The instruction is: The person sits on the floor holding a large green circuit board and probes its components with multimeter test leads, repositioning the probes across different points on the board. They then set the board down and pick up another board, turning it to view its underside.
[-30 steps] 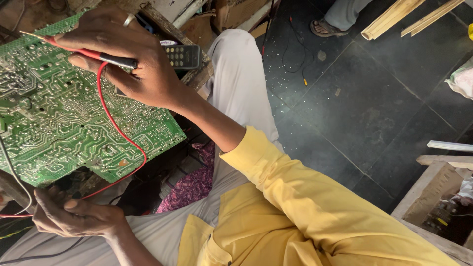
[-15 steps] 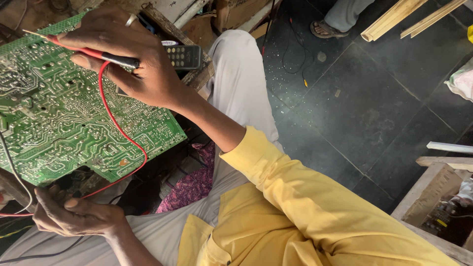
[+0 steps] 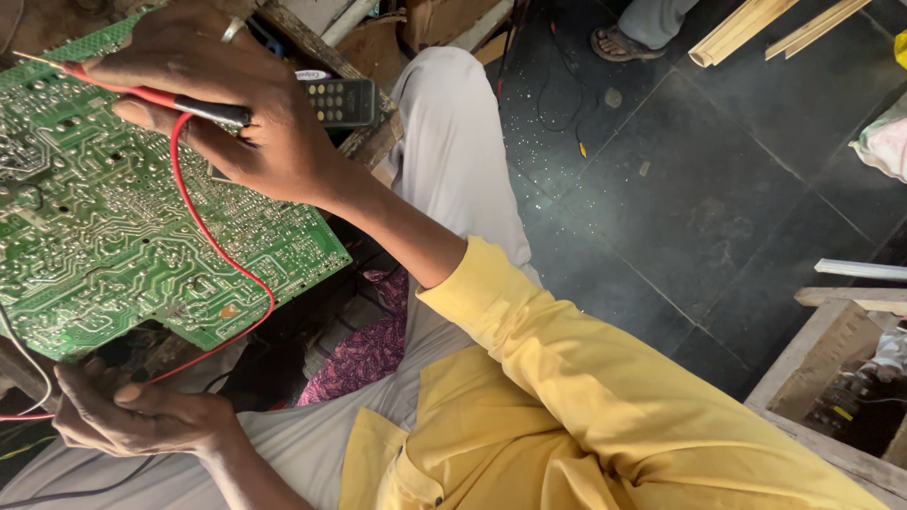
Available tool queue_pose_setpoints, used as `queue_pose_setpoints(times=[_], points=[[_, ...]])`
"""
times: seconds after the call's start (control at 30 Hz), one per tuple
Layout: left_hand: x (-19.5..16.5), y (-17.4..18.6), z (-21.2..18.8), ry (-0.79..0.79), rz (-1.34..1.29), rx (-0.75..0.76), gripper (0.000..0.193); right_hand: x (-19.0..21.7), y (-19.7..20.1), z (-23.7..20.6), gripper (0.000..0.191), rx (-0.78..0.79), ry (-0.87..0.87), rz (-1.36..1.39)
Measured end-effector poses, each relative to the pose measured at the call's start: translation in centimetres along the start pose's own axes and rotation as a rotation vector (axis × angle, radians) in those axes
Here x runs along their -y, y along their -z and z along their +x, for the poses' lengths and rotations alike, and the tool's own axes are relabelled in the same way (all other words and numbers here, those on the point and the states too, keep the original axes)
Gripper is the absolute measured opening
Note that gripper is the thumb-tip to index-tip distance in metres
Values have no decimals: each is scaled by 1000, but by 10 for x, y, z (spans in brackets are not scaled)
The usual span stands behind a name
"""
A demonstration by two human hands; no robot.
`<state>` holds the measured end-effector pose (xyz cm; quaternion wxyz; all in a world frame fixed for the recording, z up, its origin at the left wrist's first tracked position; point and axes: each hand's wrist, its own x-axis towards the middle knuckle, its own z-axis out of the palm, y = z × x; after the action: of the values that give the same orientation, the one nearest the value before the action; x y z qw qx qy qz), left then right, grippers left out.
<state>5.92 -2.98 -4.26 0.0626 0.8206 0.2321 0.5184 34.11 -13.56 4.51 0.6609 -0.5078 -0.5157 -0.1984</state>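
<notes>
Right hand point(image 3: 231, 113) fingers point(image 3: 142, 115) pinch a red test probe point(image 3: 142, 94), its tip on the green circuit board point(image 3: 142, 236) at upper left. Probing solder points looks underway; next calls for a steady tip on another joint. Left hand point(image 3: 132, 416), lower left, fingers curled under the board's edge; wrist bent, right forearm reaching diagonally.

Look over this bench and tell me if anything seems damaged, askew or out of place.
The green circuit board sits tilted, its lower edge overhanging by the left hand. An orange-brown spot near that lower edge may be scorching or a label; I cannot tell. The right hand holds a red probe on the board; its red lead loops loosely across the solder side.
</notes>
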Motion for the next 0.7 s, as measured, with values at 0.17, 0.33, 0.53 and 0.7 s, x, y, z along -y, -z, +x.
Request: queue_pose_setpoints(times=[0.17, 0.33, 0.53, 0.7], points=[[-3, 2, 1, 39, 23, 21, 61, 1, -1, 1, 42, -11, 14, 3], [-8, 1, 6, 24, 20, 6, 62, -2, -1, 2, 46, -10, 26, 35], [-11, 2, 7, 17, 14, 11, 61, -4, -2, 1, 48, -8, 45, 5], [-10, 3, 8, 35, 57, 12, 62, -4, -1, 0, 47, -7, 47, 2]])
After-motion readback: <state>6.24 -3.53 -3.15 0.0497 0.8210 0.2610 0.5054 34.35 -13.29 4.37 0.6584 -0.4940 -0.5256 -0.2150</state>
